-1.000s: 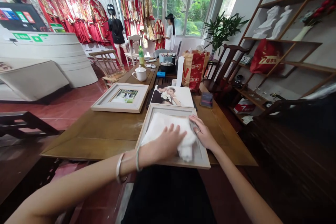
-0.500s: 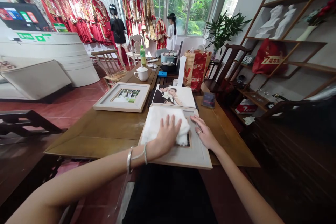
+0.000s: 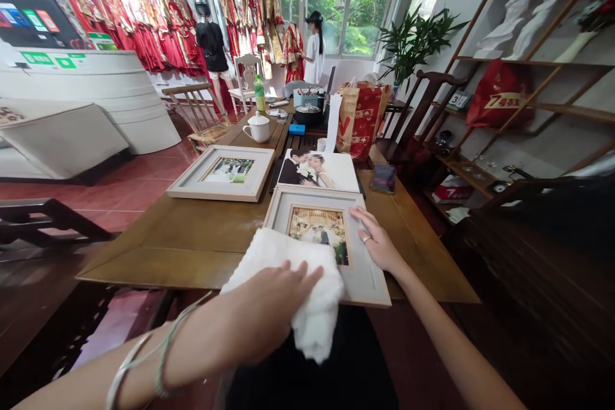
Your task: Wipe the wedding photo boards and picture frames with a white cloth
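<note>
A white towel (image 3: 288,262) lies bunched over the lower left part of a pale wooden picture frame (image 3: 365,282), and one end hangs below the frame's front edge. My left hand (image 3: 269,307) is on top of the towel, its fingers bent down into the cloth. Bracelets circle that wrist. My right hand (image 3: 377,240), with a ring on one finger, rests on the frame's right side with fingers stretched along the rim. Inside the frame shows a wedding photo (image 3: 319,224), its lower left covered by the towel.
Behind the frame lies a larger couple's photo (image 3: 331,170). To the left is a second framed picture (image 3: 230,172) on the wooden table (image 3: 202,230). Farther back stand a lidded white mug (image 3: 258,128), a green bottle (image 3: 260,95) and a red paper bag (image 3: 362,118). Two people stand by the clothes racks.
My left hand has drawn the towel toward me and down to the left, uncovering most of the wedding photo. My right hand stays on the frame's right side.
</note>
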The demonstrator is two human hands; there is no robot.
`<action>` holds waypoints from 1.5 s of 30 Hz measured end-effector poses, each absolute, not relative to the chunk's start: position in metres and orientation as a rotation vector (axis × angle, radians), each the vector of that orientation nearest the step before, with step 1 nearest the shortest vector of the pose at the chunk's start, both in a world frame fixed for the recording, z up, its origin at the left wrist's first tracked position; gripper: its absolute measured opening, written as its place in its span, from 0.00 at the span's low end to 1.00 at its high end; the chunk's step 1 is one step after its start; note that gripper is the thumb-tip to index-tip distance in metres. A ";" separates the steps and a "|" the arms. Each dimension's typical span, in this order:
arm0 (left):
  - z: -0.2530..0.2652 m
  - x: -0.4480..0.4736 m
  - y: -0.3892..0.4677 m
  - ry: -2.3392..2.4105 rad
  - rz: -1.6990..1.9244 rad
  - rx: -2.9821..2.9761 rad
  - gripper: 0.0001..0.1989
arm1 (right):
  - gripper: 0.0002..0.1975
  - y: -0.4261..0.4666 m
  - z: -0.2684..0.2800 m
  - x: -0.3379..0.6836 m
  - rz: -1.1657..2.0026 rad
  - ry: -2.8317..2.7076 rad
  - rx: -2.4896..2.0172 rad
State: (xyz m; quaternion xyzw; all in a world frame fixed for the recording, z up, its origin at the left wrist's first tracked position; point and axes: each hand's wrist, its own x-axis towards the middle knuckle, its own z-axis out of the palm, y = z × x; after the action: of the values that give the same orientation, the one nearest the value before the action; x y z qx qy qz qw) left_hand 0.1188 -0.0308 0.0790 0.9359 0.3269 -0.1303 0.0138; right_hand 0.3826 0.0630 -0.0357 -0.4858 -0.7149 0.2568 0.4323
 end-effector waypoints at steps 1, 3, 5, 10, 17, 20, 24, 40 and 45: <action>0.081 0.117 -0.037 1.019 -0.396 2.875 0.38 | 0.25 0.063 -0.035 0.382 0.639 -1.784 -1.218; 0.080 0.118 -0.036 1.103 -0.350 2.812 0.39 | 0.25 0.062 -0.035 0.382 0.640 -1.787 -1.235; 0.073 0.121 -0.017 1.205 -0.239 2.776 0.37 | 0.25 0.062 -0.034 0.382 0.642 -1.790 -1.237; 0.051 0.123 0.056 1.402 0.124 2.760 0.32 | 0.25 0.062 -0.035 0.382 0.642 -1.784 -1.221; 0.047 0.116 0.097 1.423 -0.003 2.891 0.34 | 0.25 0.062 -0.035 0.382 0.651 -1.782 -1.236; 0.056 0.118 0.083 1.393 -0.164 2.855 0.33 | 0.26 0.061 -0.034 0.383 0.663 -1.775 -1.239; 0.075 0.121 0.026 1.334 -0.401 2.722 0.40 | 0.25 0.061 -0.033 0.381 0.661 -1.771 -1.257; 0.044 0.132 0.095 1.735 -0.007 2.791 0.41 | 0.25 0.062 -0.037 0.382 0.659 -1.770 -1.226; 0.055 0.131 0.082 1.605 -0.164 2.784 0.41 | 0.25 0.062 -0.035 0.383 0.657 -1.780 -1.227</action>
State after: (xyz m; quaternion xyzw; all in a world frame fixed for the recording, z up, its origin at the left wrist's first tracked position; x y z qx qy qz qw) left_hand 0.1305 0.0823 0.0554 0.8646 0.4985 -0.0509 -0.0379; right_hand 0.3825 0.0620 -0.0353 -0.4911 -0.7124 0.2631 0.4267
